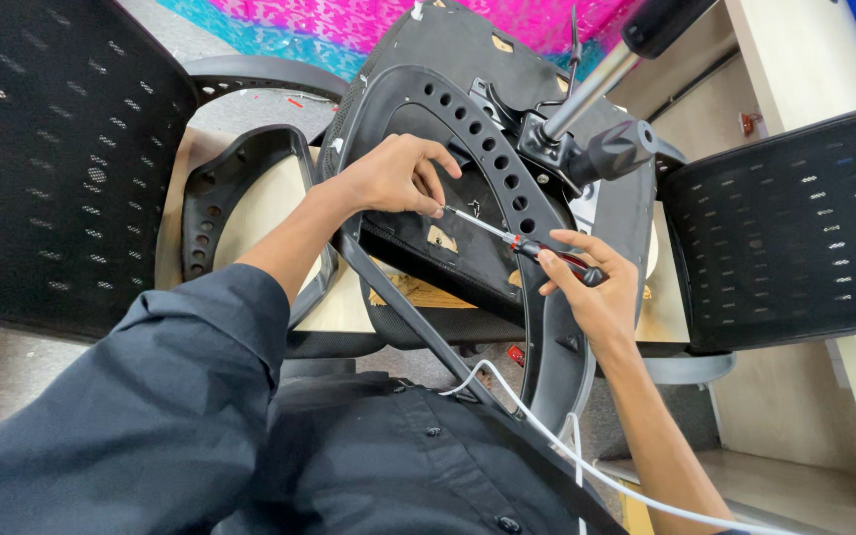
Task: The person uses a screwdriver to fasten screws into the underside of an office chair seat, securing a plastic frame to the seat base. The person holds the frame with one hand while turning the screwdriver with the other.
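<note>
My right hand (591, 287) fingers clenched on screwdriver (517, 241) handle; shaft runs up-left, tip meeting my left hand (398, 176) fingers, pinched at tip against overturned chair seat (468, 59).

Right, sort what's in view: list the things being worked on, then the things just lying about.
In hand:
- left hand, fingers at the screwdriver tip
- right hand, gripping the handle
- red-and-black-handled screwdriver
- upturned black office chair seat
- curved black plastic armrest frame with holes

Lying about:
- black mesh chair backs and
- white cable
- pink and turquoise cloth
</note>
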